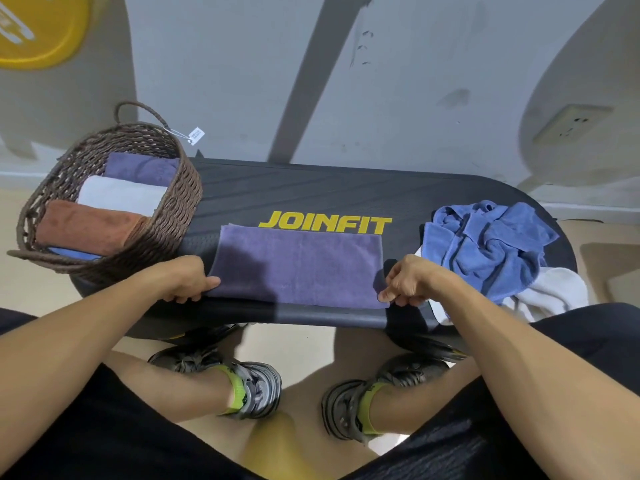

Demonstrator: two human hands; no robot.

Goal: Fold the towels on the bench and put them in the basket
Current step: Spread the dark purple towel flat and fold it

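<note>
Two hands, left hand [185, 280] and right hand [407, 284], pinch the purple towel [298, 266] by its near corners; curled fingertips hidden beneath the cloth.

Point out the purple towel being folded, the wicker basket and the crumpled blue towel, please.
purple towel [298, 265], head view, middle of its flat top
wicker basket [180, 209], head view, right woven wall
crumpled blue towel [485, 244], head view, centre of the heap
</note>
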